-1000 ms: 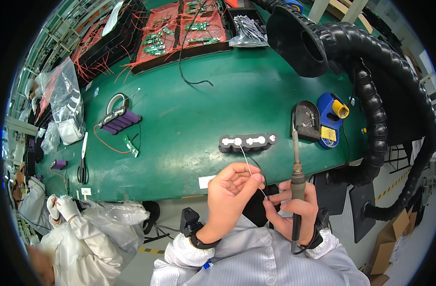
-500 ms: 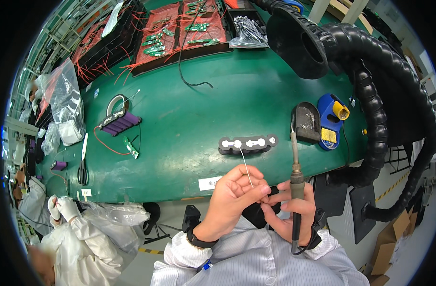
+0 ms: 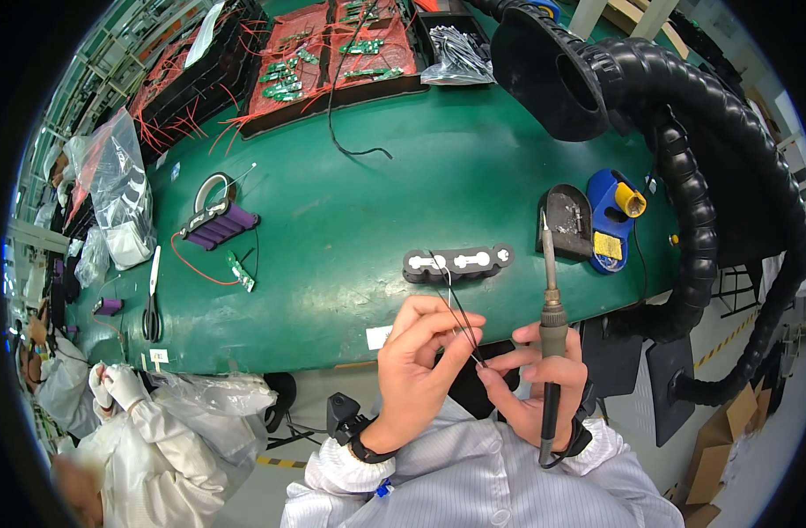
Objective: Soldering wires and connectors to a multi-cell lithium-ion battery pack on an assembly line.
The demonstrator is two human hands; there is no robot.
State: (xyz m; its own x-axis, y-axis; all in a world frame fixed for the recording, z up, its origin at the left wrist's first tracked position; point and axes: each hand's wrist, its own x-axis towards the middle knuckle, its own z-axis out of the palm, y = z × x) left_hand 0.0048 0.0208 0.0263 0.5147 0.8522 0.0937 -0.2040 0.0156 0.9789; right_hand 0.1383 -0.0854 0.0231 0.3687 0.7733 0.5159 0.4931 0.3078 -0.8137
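- The left hand [image 3: 420, 356] pinches thin wires [image 3: 459, 310], dark and pale, between thumb and fingertips just over the near edge of the counter [image 3: 332, 211]; the light grip seems meant to steady them without bending them.
- The right hand [image 3: 544, 387] is closed round the handle of a soldering iron [image 3: 553, 339], its thumb and forefinger meeting at the lower wire ends. The iron sits upright across the other fingers, probably to free those fingertips and keep the hot tip away from skin.
- The hands are close together, only their fingertips nearly meeting.
- A black battery pack [image 3: 460, 267] lies near the counter's near edge, right of its middle, white contacts up, presumably so the wires reach it.
- To its right, towards the right edge, a black dish [image 3: 563, 222] and a blue stand [image 3: 607, 202] with a yellow sponge [image 3: 607, 247] stand side by side, within easy reach of the iron.
- Towards the left edge lie a purple battery pack [image 3: 220, 225], a tape roll [image 3: 214, 188] and scissors [image 3: 151, 310], apart from the work, perhaps to keep the middle uncluttered.
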